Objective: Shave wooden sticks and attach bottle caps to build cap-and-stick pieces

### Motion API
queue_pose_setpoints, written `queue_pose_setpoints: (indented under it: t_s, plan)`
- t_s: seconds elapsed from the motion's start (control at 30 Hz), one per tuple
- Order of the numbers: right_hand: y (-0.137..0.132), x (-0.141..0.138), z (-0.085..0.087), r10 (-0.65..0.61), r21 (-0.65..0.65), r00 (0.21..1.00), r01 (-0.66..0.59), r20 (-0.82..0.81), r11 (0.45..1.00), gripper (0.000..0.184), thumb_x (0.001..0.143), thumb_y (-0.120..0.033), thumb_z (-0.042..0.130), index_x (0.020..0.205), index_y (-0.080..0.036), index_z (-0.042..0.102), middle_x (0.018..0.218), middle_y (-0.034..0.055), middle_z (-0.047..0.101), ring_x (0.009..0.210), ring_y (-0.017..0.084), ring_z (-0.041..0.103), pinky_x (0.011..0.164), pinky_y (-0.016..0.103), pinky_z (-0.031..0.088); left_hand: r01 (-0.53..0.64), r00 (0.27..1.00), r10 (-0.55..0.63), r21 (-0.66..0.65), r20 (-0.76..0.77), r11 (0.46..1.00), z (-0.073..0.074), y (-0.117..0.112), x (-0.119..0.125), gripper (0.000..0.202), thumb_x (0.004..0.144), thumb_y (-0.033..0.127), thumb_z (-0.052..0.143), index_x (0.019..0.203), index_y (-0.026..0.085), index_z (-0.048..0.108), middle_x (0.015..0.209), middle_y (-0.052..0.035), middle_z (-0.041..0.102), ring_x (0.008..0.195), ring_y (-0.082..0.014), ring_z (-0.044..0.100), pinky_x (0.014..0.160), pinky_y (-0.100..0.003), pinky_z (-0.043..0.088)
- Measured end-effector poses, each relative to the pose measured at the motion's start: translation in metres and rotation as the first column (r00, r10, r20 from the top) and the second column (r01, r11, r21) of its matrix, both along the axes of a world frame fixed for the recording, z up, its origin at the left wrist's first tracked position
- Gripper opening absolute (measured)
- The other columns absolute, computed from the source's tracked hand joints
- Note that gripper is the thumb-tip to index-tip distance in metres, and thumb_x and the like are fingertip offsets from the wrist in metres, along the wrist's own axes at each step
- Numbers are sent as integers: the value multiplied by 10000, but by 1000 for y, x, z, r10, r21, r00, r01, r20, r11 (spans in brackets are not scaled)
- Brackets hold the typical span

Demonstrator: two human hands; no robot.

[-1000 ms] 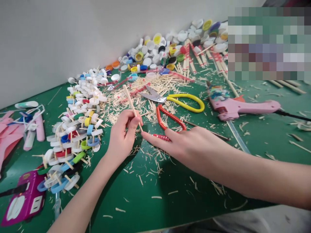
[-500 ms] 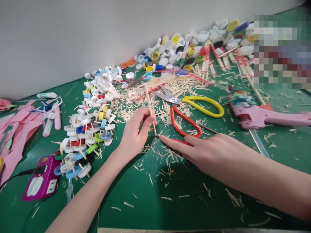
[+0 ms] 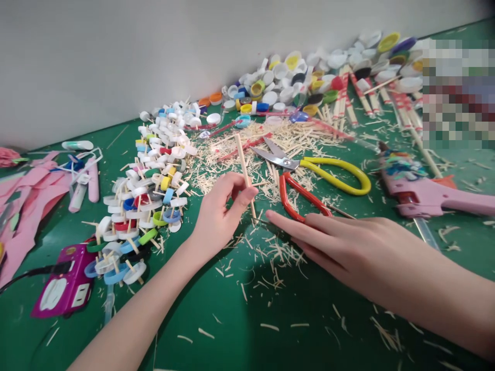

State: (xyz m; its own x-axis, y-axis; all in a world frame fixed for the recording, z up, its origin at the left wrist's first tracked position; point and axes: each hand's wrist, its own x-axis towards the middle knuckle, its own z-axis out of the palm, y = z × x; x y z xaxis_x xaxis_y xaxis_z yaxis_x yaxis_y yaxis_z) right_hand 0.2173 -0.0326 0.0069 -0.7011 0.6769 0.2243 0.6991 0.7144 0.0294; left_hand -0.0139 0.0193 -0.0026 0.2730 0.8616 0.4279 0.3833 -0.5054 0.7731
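Observation:
My left hand (image 3: 224, 208) pinches a pale wooden chopstick (image 3: 243, 157) between thumb and fingers, its upper end leaning slightly left and its lower end close to the table. My right hand (image 3: 340, 242) is closed, palm down with the index finger stretched forward, over a thin-bladed knife (image 3: 263, 222). Only a bit of the dark blade shows, at the chopstick's lower end; my fingers hide the rest. Just beyond my right hand lie scissors (image 3: 284, 163), blades spread, with one yellow and one red handle. Wood shavings (image 3: 270, 252) are scattered beneath both hands.
Bottle caps joined with short sticks (image 3: 143, 206) stand in a cluster at left. Loose caps (image 3: 278, 85) line the wall. Bundled chopsticks (image 3: 342, 95) lie behind. A pink glue gun (image 3: 421, 193) rests at right, a purple power adapter (image 3: 64, 288) at left, near pink strips (image 3: 31, 206).
The view has shifted slightly, so most things sit a little further right. My right hand and the knife have drawn back a little from the chopstick, which my left hand still holds.

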Motion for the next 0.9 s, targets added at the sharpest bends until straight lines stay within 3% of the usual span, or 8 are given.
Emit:
queue_pose_setpoints:
  t_s: [0.13,0.3,0.6,0.77,0.9]
  plan:
    - [1,4,-3,9,33,1000,-10,21,999,842,751,-13,374,1519,-313,208,959,30,630,582,124,547,512,260,303,-17,1000,17,-3,-4,1000,-1,0,-1,169,938,347,521,827,220,516,749,16,553,681,-104,527,639,-261,437]
    - [0,4,-3,-5,45,998,2,63,999,928,674,13,373,1522,-318,195,1001,38,629,559,129,535,507,266,302,-28,1000,28,-14,-11,1000,-1,0,-1,182,939,353,519,817,218,513,748,17,555,684,-104,533,636,-262,436]
    - [2,-7,0,-3,69,995,-3,95,998,948,681,-25,464,1534,-266,125,1008,59,645,499,106,463,481,265,213,-22,1000,22,-36,5,999,-1,0,1,157,951,332,501,843,222,535,780,17,565,724,-102,547,663,-259,433]
    - [9,-12,5,24,-17,994,-22,109,1000,802,808,-105,498,1522,-245,160,937,34,646,452,84,435,456,274,152,-6,1000,8,-64,20,998,-1,-1,1,173,956,347,485,853,219,540,796,8,564,744,-112,550,671,-263,441]
    - [9,-12,7,43,-21,992,-41,120,999,844,771,-80,519,1521,-224,161,902,26,649,444,81,443,451,274,146,16,1000,-16,-50,19,999,-1,-3,2,184,958,359,476,858,220,544,797,7,561,734,-113,540,672,-266,437]
